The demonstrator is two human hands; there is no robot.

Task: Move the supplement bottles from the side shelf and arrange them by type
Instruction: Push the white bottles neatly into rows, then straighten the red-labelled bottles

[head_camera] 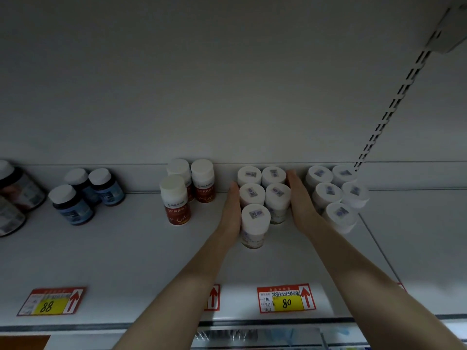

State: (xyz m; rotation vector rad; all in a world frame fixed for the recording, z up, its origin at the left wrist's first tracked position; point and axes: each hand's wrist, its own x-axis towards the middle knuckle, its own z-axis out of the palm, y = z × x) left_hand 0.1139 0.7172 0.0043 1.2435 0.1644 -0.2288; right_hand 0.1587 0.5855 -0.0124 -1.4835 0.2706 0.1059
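Supplement bottles with white caps (255,218) stand in a tight group of five on the shelf (126,248), near its back wall, and your head view shows you have them bracketed. Your left hand (231,210) lies flat against the group's left side with its fingers straight. Your right hand (300,203) presses the right side the same way. Neither hand curls round a bottle.

Just right of your right hand stands a second group of white-capped bottles (340,215); in this dim light its back seems to brush them, though that is hard to tell. To the left are three red-labelled bottles (174,198), then three blue bottles (70,203) well apart. Price tags marked 88 (50,301) and 80 (286,298) sit on the shelf's front edge.
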